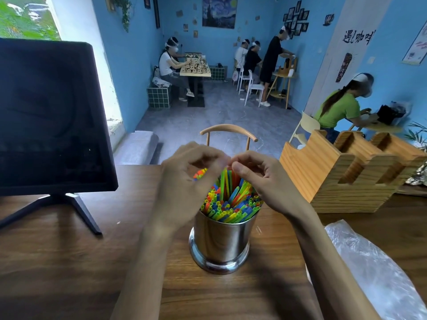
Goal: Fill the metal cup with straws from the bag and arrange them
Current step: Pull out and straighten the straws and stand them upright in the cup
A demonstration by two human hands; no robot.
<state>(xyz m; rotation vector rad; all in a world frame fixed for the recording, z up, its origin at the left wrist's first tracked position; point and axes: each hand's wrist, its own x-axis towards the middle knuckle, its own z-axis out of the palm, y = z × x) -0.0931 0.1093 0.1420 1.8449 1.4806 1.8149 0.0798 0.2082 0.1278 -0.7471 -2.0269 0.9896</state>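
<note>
A shiny metal cup (220, 241) stands on the wooden table (69, 262), packed with several coloured straws (231, 204) in green, yellow, blue and orange. Both hands hover just above the cup. My left hand (184, 181) is curled around a small bunch of straws whose ends show under its palm. My right hand (261, 179) pinches the tops of a few taller straws that stick up from the cup's middle. The fingertips of the two hands nearly meet. A clear plastic bag (374, 271) lies flat at the right; I see no straws in it.
A dark monitor (50, 116) on a stand occupies the table's left. A wooden compartment holder (346, 172) sits at the right rear. A chair back (228, 132) rises behind the table's far edge. Several people work at tables further back in the blue room.
</note>
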